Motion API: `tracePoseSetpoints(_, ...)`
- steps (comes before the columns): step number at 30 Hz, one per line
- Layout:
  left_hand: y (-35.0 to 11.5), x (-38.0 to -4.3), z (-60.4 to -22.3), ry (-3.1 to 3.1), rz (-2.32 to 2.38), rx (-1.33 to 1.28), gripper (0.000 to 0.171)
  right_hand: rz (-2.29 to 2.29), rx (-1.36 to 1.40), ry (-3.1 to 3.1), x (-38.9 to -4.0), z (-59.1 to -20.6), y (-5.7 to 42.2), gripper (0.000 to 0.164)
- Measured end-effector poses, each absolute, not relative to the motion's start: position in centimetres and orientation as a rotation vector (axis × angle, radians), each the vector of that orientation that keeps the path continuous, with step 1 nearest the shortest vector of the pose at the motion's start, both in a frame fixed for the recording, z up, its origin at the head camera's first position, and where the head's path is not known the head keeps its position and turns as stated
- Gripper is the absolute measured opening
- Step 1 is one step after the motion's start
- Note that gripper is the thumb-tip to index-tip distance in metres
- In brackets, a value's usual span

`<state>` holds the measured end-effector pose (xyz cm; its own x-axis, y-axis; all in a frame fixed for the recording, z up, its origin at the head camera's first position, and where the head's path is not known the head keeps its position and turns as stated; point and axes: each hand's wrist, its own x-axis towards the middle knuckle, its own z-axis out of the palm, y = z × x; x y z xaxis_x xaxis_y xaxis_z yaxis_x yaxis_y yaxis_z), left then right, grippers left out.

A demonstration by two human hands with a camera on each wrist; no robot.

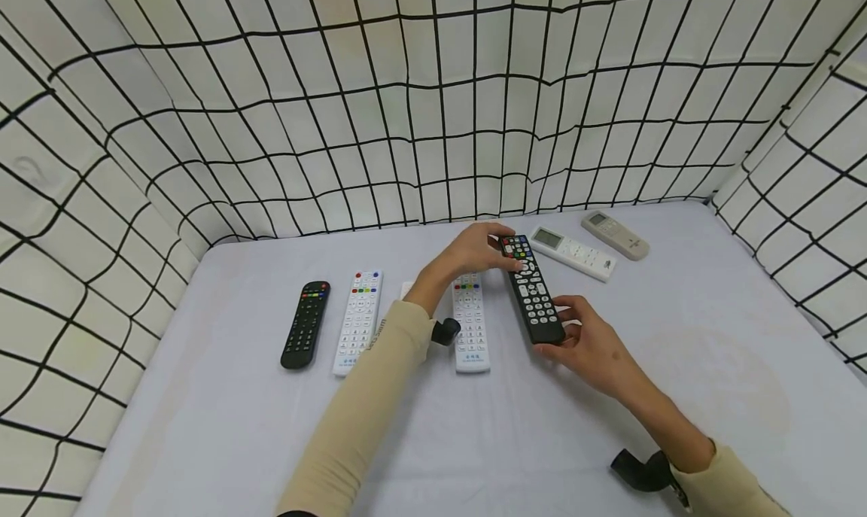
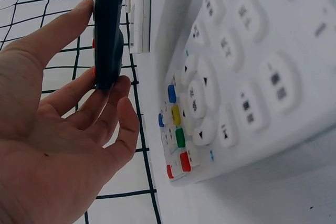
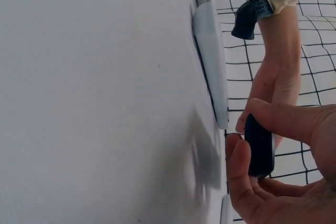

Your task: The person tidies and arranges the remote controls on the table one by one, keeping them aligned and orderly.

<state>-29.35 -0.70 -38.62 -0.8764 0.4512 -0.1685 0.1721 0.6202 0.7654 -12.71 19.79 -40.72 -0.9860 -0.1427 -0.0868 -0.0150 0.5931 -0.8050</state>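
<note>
A black remote control point(image 1: 535, 295) with white, red and blue buttons is held raised above the cloth between both hands. My left hand point(image 1: 474, 247) grips its far end, thumb on the button side and fingertips behind, as the left wrist view shows on the dark remote point(image 2: 108, 30). At the near end my right hand point(image 1: 585, 344) pinches it between thumb and fingers; the right wrist view shows the remote's end point(image 3: 260, 145) there. Under the left wrist lies a white remote point(image 1: 470, 329), its colored buttons close up in the left wrist view.
Left of the arms lie a smaller black remote point(image 1: 305, 325) and another white remote point(image 1: 358, 321). A white air-conditioner remote point(image 1: 572, 253) and a beige one point(image 1: 615, 235) lie at the back right. Black netting point(image 1: 440, 111) over white walls encloses the table point(image 1: 542, 442). The left forearm partly covers another white object point(image 1: 406, 288).
</note>
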Motion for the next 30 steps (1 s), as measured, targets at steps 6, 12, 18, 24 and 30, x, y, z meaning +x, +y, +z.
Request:
tracePoseSetpoints(6,-0.9,-29.4,-38.8,2.484,1.066,0.520,0.071,-1.305,-0.130,2.729,-12.4,-40.9,19.4,0.078)
tracePoseSetpoints(12,-1.1,-29.4,-38.5,2.464,1.051,0.545,0.073,-1.311,-0.138,2.755,-12.3,-41.0,19.0,0.076)
tracePoseSetpoints(18,-1.3,-29.3,-38.6,2.452,1.011,0.574,0.074,-1.281,-0.132,2.765,-12.1,-41.2,18.6,0.075)
tracePoseSetpoints(24,-1.4,-29.3,-38.9,2.457,0.989,0.599,0.073,-1.249,-0.122,2.774,-11.9,-41.2,18.4,0.076)
tracePoseSetpoints(30,-1.5,-29.2,-39.2,2.469,0.953,0.591,0.073,-1.201,-0.105,2.766,-11.7,-41.3,18.0,0.079)
